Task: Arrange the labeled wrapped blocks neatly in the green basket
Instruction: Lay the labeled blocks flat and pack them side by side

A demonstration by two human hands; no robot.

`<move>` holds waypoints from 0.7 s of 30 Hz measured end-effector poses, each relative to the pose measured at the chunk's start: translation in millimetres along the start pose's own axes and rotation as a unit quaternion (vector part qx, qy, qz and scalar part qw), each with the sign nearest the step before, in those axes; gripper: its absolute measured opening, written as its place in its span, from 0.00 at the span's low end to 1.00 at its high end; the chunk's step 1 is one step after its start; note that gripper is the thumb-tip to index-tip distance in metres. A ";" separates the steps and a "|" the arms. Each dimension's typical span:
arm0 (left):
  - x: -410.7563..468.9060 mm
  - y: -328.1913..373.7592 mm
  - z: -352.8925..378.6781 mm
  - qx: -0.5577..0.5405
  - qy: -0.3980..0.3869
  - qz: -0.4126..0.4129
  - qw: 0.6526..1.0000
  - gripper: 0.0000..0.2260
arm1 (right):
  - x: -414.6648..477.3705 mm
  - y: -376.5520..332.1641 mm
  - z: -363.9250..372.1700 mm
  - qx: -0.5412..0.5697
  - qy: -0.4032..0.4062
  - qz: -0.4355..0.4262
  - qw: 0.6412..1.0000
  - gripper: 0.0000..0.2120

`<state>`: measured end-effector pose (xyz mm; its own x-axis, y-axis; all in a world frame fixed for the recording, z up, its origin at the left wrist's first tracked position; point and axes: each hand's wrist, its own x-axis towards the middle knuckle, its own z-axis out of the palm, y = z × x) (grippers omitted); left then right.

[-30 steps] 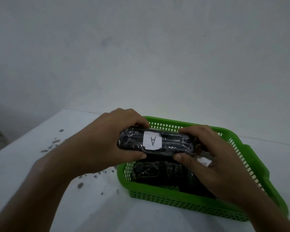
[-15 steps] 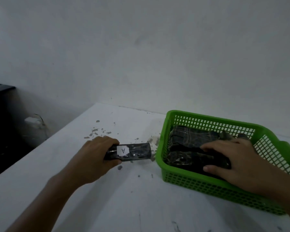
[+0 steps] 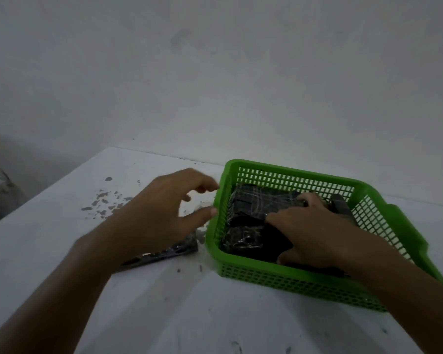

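Leftmost, the left hand (image 3: 164, 210) hovers with fingers spread, gripping nothing, above a dark plastic-wrapped block (image 3: 164, 252) lying on the white tabletop (image 3: 62, 251) just beside the green perforated plastic basket (image 3: 292, 279). Inside the basket, the right hand (image 3: 315, 233) presses flat on dark wrapped blocks (image 3: 246, 221), fingers extended.

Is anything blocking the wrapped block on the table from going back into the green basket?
Only the basket's left wall stands between them, so the block on the table must be lifted over it. Inside, wrapped blocks and the right hand cover most of the floor, leaving little visible space.
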<state>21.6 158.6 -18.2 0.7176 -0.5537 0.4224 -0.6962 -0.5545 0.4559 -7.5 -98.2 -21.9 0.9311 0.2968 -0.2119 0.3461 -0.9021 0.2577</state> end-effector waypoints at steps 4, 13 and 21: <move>50.9 14.2 33.5 -0.022 -0.045 0.040 0.998 0.16 | 7.4 19.0 7.2 0.007 -0.011 -0.003 1.000 0.22; 64.9 17.0 40.9 -0.023 -0.100 0.043 0.994 0.12 | -7.8 33.9 -22.0 0.250 0.116 -0.035 0.961 0.16; 60.0 16.2 34.1 -0.074 -0.153 0.030 0.985 0.18 | -17.5 32.9 -20.6 0.294 0.141 -0.053 0.944 0.24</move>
<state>52.8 95.2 -12.2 0.6210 -0.7560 0.2071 -0.7101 -0.4307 0.5569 -10.0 -126.6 9.6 0.9173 0.3915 0.0729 0.3921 -0.8563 -0.3362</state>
